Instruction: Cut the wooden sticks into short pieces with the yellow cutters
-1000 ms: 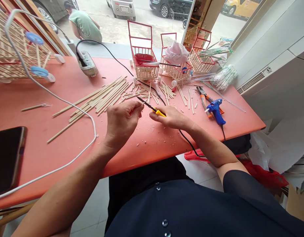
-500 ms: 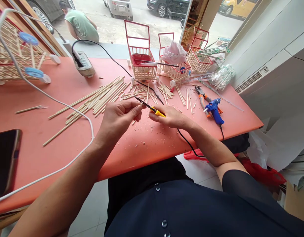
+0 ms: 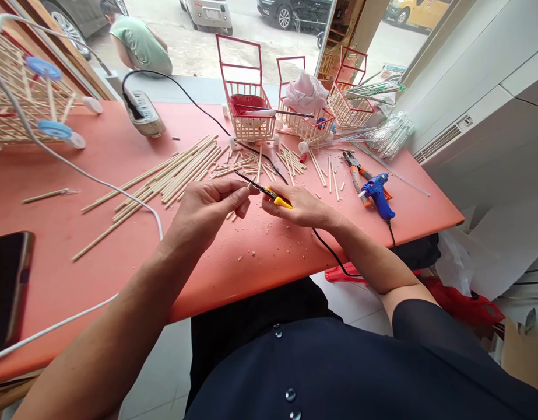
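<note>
My left hand [image 3: 214, 207] pinches a short, thin wooden stick [image 3: 250, 185] between thumb and fingers, over the pink table. Wrapped around a tool with a slim black blade and a yellow-and-black handle [image 3: 281, 202] is my right hand [image 3: 306, 208]. The dark blade reaches left across to my left fingertips and appears to touch the stick. Whether it is a knife or another hand tool I cannot make out. Beyond my hands lie long wooden sticks [image 3: 175, 175] in a loose bundle, and shorter cut sticks [image 3: 290, 160] are scattered near several small stick-built carts [image 3: 252, 125].
A blue glue gun [image 3: 379, 192] and orange-handled pliers [image 3: 356, 175] lie at the right. A power strip [image 3: 145, 116] stands at the back left, a phone [image 3: 6, 291] at the left edge. A white cable [image 3: 85, 160] loops near my left arm. Outside, a person [image 3: 140, 46] crouches.
The view has shifted slightly. My hands keep nearly the same hold, with the blade still at the stick; small stick ends now show just below my left fingers.
</note>
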`<state>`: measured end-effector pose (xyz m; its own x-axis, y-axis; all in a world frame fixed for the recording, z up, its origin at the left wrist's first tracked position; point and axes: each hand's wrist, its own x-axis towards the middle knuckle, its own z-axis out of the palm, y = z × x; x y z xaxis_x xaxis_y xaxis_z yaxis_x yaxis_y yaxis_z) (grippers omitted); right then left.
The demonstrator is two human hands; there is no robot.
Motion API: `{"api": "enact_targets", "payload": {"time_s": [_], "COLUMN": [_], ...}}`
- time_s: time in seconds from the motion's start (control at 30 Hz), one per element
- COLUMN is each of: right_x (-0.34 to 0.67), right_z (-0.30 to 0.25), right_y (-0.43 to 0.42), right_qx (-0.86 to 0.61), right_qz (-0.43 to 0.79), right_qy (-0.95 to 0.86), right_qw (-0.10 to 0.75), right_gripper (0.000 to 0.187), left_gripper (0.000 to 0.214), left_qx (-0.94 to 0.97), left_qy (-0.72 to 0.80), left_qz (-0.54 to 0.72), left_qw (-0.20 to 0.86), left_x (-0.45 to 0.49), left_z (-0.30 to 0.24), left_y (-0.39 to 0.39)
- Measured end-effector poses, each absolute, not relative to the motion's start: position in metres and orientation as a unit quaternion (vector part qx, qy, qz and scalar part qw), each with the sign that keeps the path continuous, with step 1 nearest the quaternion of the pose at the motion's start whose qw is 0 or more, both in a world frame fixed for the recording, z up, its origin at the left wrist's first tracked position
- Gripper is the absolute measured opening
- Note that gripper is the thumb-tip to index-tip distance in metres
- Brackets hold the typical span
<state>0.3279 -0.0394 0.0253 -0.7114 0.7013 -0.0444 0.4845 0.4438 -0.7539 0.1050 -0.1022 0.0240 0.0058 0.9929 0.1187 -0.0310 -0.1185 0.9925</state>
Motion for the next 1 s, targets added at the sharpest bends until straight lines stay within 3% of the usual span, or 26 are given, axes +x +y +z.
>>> {"api": "enact_targets", "payload": {"time_s": [0.63,1.0], "right_x": [0.3283,0.328], "right_z": [0.0196,0.017], "right_y": [-0.039,-0.0439], "right_qx": [-0.33,-0.318], "right_qz": [0.364,0.384], "right_qy": [-0.856,-0.838], "right_qw": [0.162,0.221], "right_gripper": [0.056,0.058], "left_gripper": [0.033,0.036], "left_qx": [0.518,0.525], "left_qy": [0.411,0.398], "left_qz": [0.534,0.536], "left_qw": [0.526,0.528], "left_x": [0.0996,0.0982], "left_z": [0.0213,0.0182], "left_y": [-0.0998,-0.0995]}}
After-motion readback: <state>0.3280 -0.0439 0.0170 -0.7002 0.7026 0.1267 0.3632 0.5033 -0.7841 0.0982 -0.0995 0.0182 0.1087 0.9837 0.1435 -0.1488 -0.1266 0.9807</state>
